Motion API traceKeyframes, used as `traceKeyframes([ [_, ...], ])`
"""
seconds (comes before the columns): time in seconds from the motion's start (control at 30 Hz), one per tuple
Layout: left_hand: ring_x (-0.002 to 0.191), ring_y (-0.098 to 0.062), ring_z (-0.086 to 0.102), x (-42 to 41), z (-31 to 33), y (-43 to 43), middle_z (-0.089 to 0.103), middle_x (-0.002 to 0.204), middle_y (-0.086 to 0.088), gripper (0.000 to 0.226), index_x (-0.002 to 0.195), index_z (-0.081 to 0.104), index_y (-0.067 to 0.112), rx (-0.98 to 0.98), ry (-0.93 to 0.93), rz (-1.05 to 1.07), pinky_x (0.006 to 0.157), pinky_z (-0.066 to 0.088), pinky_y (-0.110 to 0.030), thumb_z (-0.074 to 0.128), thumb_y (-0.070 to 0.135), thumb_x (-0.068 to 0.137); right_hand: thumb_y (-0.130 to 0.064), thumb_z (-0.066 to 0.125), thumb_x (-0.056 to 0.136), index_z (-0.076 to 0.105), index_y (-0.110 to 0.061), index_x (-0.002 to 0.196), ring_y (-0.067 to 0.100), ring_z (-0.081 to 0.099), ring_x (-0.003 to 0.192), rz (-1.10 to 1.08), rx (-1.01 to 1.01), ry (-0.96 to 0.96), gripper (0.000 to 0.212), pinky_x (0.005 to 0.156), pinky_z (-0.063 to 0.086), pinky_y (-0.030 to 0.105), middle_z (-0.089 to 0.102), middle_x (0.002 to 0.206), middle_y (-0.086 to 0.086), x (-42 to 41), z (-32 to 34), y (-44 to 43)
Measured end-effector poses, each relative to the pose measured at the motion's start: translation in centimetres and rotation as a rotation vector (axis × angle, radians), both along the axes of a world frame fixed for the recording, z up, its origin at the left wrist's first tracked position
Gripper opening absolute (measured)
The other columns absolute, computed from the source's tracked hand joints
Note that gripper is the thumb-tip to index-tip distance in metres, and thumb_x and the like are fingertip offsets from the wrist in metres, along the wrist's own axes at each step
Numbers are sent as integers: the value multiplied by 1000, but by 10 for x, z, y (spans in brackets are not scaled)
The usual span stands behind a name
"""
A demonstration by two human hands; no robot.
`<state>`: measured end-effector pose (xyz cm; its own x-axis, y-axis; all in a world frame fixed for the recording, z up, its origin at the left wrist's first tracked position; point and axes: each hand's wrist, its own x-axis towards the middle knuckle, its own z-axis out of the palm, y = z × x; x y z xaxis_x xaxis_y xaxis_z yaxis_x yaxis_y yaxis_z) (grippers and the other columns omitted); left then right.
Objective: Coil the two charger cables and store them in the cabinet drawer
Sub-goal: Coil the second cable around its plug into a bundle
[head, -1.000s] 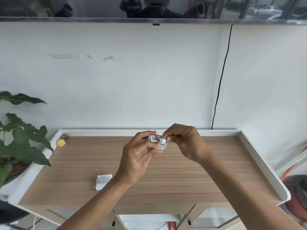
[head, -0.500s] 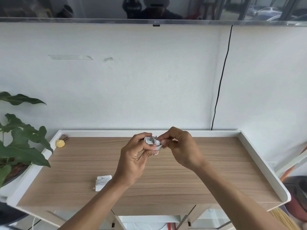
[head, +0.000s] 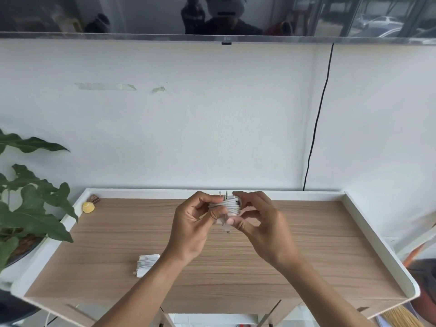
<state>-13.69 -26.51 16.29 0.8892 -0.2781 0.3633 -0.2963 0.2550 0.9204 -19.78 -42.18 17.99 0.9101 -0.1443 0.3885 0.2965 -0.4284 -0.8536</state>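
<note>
A white charger [head: 230, 205] with its cable wound around it is held above the wooden cabinet top [head: 318, 244], its two metal prongs pointing up. My left hand [head: 192, 226] grips its left side. My right hand [head: 262, 223] pinches the cable end at its lower right, where a small plug hangs down. A second white charger [head: 146, 264], its cable wrapped around it, lies on the cabinet top near the front left, below my left forearm. An opening shows below the cabinet's front edge; I cannot make out a drawer.
A raised white rim [head: 377, 237] edges the cabinet top. A small yellow object [head: 88, 207] sits in the back left corner. A leafy potted plant [head: 28, 208] stands at the left. A black wire [head: 316, 128] runs down the wall at the back right.
Both hands have turned the wound charger, so its prongs now point up and the coils face me. The charger on the cabinet top has not moved.
</note>
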Motion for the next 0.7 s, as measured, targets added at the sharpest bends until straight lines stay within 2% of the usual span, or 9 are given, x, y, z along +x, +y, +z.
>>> traceKeyframes([
  [0.07, 83, -16, 71, 0, 4, -4, 75, 87, -2, 15, 84, 73, 28, 11, 7, -4, 76, 56, -33, 83, 30, 73, -30, 80, 73, 62, -19, 124, 11, 65, 89, -40, -24, -50, 55, 76, 53, 15, 58, 105, -8, 0, -2, 3],
  [0.13, 82, -12, 70, -1, 9, -7, 75, 87, 2, 14, 85, 73, 30, 48, -4, 3, 75, 54, -29, 80, 24, 75, -30, 78, 77, 60, -18, 126, 11, 65, 92, -67, -21, -88, 54, 77, 54, 16, 58, 108, -7, 0, -2, 4],
  [0.2, 89, -14, 71, -3, 11, -6, 75, 92, 3, 16, 93, 73, 31, 70, -2, -33, 81, 54, -33, 77, 25, 79, -33, 73, 81, 60, -18, 126, 11, 65, 95, -85, -9, -104, 50, 79, 54, 16, 58, 106, -8, -1, 0, 5],
  [0.27, 105, -20, 68, -4, 11, -4, 74, 107, -2, 26, 111, 70, 26, 82, 6, -146, 91, 54, -40, 72, 22, 86, -34, 68, 85, 60, -16, 127, 9, 65, 96, -107, 21, -95, 47, 80, 54, 17, 58, 105, -8, -2, 0, 2],
  [0.37, 127, -23, 55, -8, 5, -3, 58, 136, -7, 57, 137, 52, 18, 130, -1, -291, 100, 50, -38, 69, 1, 85, -35, 63, 86, 60, -15, 127, 4, 65, 93, -127, 105, -25, 45, 79, 53, 14, 59, 104, -4, -1, 0, -1],
  [0.43, 127, -26, 55, -9, 1, -6, 56, 136, -5, 66, 138, 52, 25, 154, -41, -252, 97, 53, -41, 71, -5, 82, -37, 62, 85, 62, -16, 124, 4, 64, 92, -141, 164, 16, 44, 74, 49, 10, 60, 102, -2, -1, 0, 0],
  [0.5, 122, -29, 58, -7, 1, -8, 60, 129, -5, 63, 131, 58, 30, 160, -85, -183, 89, 57, -45, 68, -9, 83, -37, 62, 85, 63, -21, 120, 5, 63, 95, -143, 203, 28, 39, 73, 47, 7, 61, 102, 0, -2, 1, 2],
  [0.6, 120, -24, 61, -6, 5, -9, 62, 127, -2, 57, 131, 60, 27, 186, -152, -151, 88, 58, -41, 66, -7, 85, -31, 63, 86, 61, -34, 110, 5, 64, 95, -122, 251, -3, 24, 73, 48, 8, 62, 104, 0, -3, 5, 2],
  [0.7, 119, -23, 62, -6, 10, -11, 63, 127, -2, 54, 130, 60, 23, 165, -178, -154, 87, 58, -39, 65, -7, 85, -28, 62, 86, 61, -33, 109, 3, 64, 93, -109, 275, -28, 24, 73, 47, 8, 63, 107, 0, -3, 11, 3],
])
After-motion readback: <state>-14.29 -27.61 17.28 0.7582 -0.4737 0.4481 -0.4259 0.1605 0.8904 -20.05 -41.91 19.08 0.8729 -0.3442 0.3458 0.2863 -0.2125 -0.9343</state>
